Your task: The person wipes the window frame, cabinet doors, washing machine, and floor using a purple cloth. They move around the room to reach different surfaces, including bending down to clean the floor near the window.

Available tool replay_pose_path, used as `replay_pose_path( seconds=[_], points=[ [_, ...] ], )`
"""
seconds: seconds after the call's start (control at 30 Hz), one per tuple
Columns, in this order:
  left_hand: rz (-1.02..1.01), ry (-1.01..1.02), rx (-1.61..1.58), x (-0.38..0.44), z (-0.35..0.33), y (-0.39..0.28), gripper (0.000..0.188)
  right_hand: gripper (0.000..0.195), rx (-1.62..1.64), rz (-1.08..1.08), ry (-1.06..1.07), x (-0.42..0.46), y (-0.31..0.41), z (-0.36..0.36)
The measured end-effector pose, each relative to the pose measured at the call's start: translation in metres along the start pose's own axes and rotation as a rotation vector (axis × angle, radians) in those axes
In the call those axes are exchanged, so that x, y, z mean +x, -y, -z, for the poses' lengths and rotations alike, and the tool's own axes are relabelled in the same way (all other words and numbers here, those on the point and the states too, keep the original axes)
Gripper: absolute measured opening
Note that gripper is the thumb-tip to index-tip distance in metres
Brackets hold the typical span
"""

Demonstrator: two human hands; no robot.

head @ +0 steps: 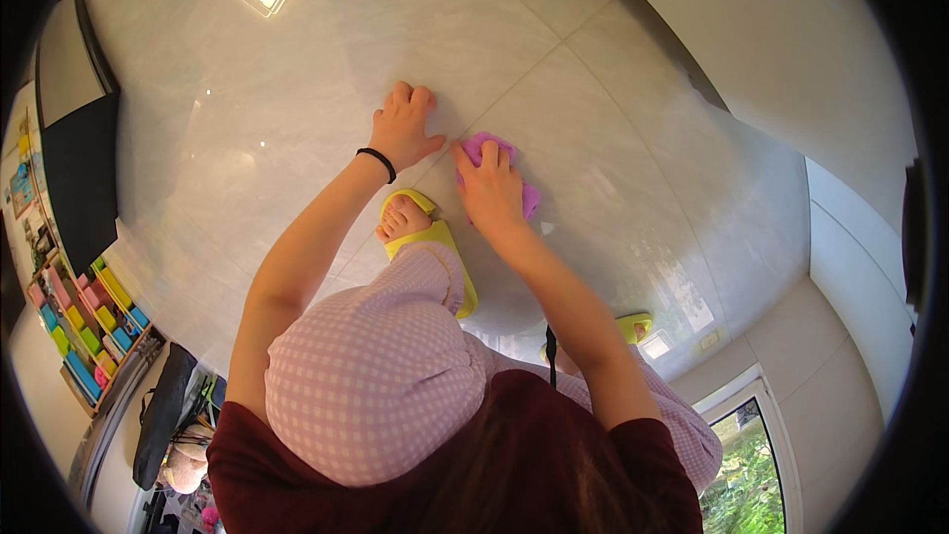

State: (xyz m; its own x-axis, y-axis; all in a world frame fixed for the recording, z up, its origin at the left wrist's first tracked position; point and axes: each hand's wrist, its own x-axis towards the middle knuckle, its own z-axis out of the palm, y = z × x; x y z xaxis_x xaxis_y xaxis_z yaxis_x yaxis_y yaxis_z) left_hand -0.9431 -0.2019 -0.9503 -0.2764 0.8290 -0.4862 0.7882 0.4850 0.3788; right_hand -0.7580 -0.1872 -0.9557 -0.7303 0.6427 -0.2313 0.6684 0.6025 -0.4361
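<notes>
A folded purple cloth (530, 200) lies pressed against the glossy tiled floor (474, 37) under the fingers of my right hand (493, 189). Some of the cloth is hidden by that hand. To its left, my left hand (406, 126) is bent at the fingers with the thumb spread aside; it holds nothing and is at or just above the floor. A black band circles my left wrist. Just below the hands is my foot in a yellow slipper (445, 237), and the other yellow slipper (634, 326) shows farther right, past my right forearm.
Along the left stand a black-sided cabinet (81, 170) and a rack of coloured blocks or bins (89, 326). A black bag (164, 415) and a plush toy (185, 460) are at lower left. A pale large panel (778, 37) borders the upper right; a window (749, 460) is lower right.
</notes>
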Motion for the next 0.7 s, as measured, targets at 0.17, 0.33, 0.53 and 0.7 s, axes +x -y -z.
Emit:
replay_pose_path(
  seconds=[0.17, 0.33, 0.53, 0.7],
  points=[
    [-0.011, 0.002, 0.016, 0.000, 0.001, 0.000, 0.055, 0.057, 0.015, -0.012, -0.015, -0.001, 0.001, 0.005],
    [-0.015, -0.026, 0.019, 0.002, -0.006, 0.001, 0.055, 0.059, 0.174, -0.124, -0.041, -0.016, -0.023, 0.004],
    [-0.010, -0.038, 0.038, 0.001, -0.002, -0.004, 0.056, 0.064, 0.005, -0.346, -0.115, -0.037, -0.081, 0.040],
    [-0.020, -0.045, 0.030, 0.001, -0.003, -0.005, 0.056, 0.066, 0.050, -0.426, -0.068, -0.016, -0.081, 0.052]
  ],
)
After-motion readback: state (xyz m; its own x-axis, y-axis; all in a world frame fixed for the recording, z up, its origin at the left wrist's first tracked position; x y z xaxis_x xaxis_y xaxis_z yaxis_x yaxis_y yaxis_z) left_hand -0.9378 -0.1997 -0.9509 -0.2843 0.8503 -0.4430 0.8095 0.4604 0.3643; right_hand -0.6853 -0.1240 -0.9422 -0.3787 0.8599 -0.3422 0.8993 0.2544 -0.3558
